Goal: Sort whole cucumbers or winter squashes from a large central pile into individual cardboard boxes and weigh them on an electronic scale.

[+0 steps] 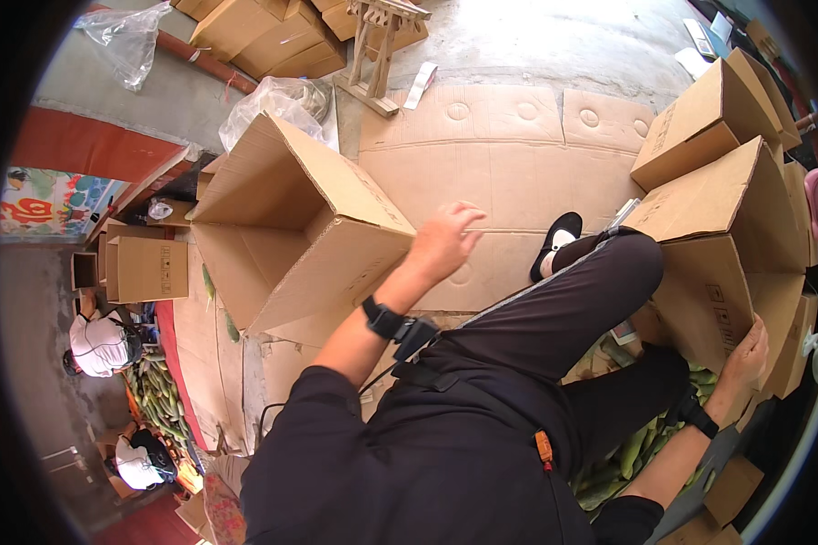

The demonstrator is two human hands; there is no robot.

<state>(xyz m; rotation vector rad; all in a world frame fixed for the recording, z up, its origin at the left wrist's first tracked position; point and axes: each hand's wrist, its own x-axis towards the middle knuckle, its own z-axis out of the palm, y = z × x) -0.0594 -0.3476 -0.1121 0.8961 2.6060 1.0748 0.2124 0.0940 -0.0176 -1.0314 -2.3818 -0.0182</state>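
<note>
My left hand (446, 242) is over the flattened cardboard on the floor, fingers apart and holding nothing, beside the right corner of a large open cardboard box (361, 184). That box lies tilted, its opening facing left, and looks empty inside. At the right, my right hand (746, 351) grips the edge of another open cardboard box (695, 293), which stands against my knee. Long green vegetables, perhaps cucumbers (630, 453), lie below my right leg, partly hidden by the leg and arm. Both wrists wear black bands.
More cardboard boxes (682, 129) stand at upper right and a stack of them (266, 37) at the top. A wooden stand (375, 61) and a clear plastic bag (273, 102) are near the wall. Two people (102, 344) work at far left beside a heap of green vegetables (157, 398).
</note>
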